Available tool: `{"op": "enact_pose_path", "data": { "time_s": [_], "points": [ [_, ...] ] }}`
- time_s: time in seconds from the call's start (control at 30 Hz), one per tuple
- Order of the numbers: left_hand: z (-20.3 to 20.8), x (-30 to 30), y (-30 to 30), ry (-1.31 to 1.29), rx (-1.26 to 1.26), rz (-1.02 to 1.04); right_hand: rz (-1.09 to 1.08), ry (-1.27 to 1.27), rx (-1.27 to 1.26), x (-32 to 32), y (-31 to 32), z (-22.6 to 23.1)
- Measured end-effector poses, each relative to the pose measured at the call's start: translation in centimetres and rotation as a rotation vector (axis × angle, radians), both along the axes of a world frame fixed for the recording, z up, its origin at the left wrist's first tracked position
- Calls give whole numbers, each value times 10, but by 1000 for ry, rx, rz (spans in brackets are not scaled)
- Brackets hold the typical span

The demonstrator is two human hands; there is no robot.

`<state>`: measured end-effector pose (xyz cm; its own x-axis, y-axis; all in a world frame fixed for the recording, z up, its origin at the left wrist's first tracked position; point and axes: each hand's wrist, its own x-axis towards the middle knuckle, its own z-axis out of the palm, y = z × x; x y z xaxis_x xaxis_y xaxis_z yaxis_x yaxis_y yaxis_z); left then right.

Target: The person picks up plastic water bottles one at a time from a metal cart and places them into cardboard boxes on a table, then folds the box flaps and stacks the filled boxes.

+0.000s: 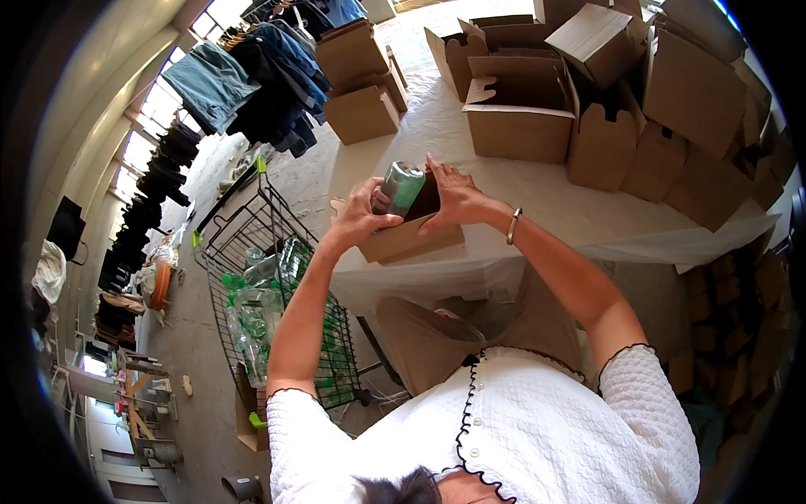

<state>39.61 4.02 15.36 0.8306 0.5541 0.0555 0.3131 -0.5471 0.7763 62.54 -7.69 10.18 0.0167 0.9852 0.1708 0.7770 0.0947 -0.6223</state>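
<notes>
My left hand (367, 210) is closed around a green can (405, 186) with a silvery end, held tilted over a small open cardboard box (413, 241). The box stands at the near edge of the white-covered table (512, 202). My right hand (457, 197) has its fingers spread and rests at the box's right side, near its opening. The inside of the box looks dark, and its contents are hidden.
On my left stands a black wire shopping cart (220, 277) with clear, green-capped bottles (252, 315). Several open cardboard boxes (519, 134) crowd the table's far right, and two stacked boxes (361, 113) sit at its far left. Clothes (277, 71) hang beyond.
</notes>
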Motion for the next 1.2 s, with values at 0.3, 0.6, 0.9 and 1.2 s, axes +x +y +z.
{"op": "enact_pose_path", "data": {
  "time_s": [0.3, 0.6, 0.9, 1.2],
  "points": [
    [15, 25, -12, 288, 146, -55, -33, -8, 18, 3, 1, -3],
    [-24, 34, 15, 468, 290, -107, -11, -24, -14, -2, 3, -1],
    [-48, 46, 33, 681, 293, -163, -9, -26, -32, -5, 0, 1],
    [-33, 47, 4, 648, 248, -85, 18, -3, -56, 3, 1, 2]
  ]
}}
